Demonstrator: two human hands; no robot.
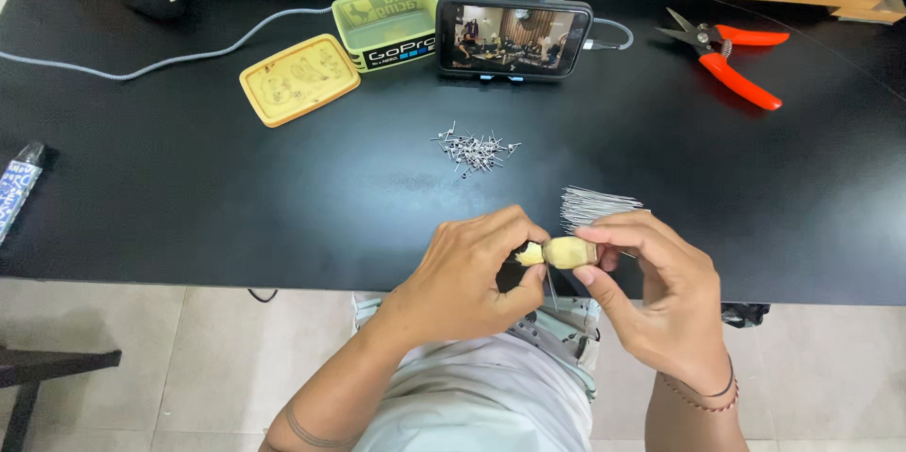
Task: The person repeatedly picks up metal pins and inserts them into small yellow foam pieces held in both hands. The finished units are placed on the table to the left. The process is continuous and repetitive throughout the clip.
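Over the near edge of the black tabletop (236, 207), both hands meet on a small yellow-handled tool (563, 252). The left hand (467, 277) has its grip pinched shut around the tool's left end, and the right hand (661, 296) has thumb and fingers clamped on the handle's right end; a thin metal pin seems to hang below it, though I cannot tell exactly. Just beyond lies a bundle of straight wires (596, 207), and farther back a heap of small bent pins (475, 151). Done well, I'd judge, this needs steady wrists, pressure kept even, and the work held close above the tabletop edge.
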